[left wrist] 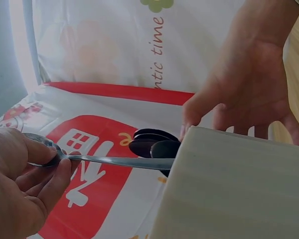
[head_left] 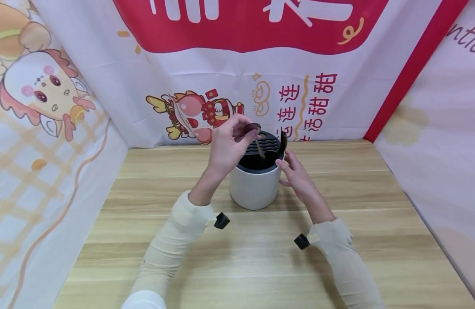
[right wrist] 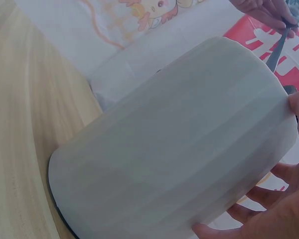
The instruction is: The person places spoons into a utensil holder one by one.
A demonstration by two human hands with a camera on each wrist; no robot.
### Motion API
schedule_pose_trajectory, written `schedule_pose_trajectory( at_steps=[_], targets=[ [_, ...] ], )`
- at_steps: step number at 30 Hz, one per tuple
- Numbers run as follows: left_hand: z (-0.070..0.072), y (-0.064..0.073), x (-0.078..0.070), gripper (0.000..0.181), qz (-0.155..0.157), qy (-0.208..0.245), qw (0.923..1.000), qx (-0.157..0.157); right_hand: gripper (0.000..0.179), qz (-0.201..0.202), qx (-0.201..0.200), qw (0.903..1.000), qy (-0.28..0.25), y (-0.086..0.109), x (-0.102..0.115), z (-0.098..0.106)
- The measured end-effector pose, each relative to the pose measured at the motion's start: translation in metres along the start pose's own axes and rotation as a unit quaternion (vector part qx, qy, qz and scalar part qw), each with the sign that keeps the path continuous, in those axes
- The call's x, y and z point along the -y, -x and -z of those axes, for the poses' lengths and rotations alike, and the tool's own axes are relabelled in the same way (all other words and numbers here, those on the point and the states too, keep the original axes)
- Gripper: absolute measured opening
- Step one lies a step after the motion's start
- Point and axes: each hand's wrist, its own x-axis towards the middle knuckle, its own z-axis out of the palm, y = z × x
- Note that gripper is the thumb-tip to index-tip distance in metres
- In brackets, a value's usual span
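A white cylindrical utensil holder (head_left: 254, 191) with a dark rim stands upright on the table. My left hand (head_left: 229, 146) is above its opening, pinching a metal spoon (left wrist: 124, 160) between thumb and fingers, close to the bowl. The spoon's bowl is uppermost, and its handle slants down into the holder, where the end is hidden. On the holder's right side rests my right hand (head_left: 299, 178), thumb at the rim and fingers spread along the wall (right wrist: 179, 134). Several dark spoons (left wrist: 152, 144) stick up from the opening beside that thumb.
A black slotted insert (head_left: 268, 139) covers the back part of the holder's top. Behind it, a printed cloth backdrop (head_left: 222, 68) hangs at the table's far edge. More printed cloth flanks the wooden table (head_left: 245, 266) at left and right.
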Motion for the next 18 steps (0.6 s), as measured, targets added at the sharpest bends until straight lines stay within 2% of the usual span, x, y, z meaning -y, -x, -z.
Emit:
schedule_pose_trajectory(
  at_steps=[5, 10, 18],
  targets=[
    [-0.006, -0.001, 0.004, 0.016, 0.008, -0.025, 0.9994, 0.024, 0.059, 0.008, -0.002, 1.0, -0.002, 0.0, -0.001, 0.001],
    [-0.012, -0.002, 0.009, 0.014, 0.004, -0.041, 0.9982, 0.044, 0.059, 0.011, -0.001, 0.9999, -0.006, 0.0, -0.002, 0.001],
    [-0.019, -0.001, 0.016, 0.011, 0.0, -0.09, 0.9928, 0.079, 0.058, 0.014, 0.001, 0.9999, -0.007, 0.0, -0.002, -0.001]
  ],
)
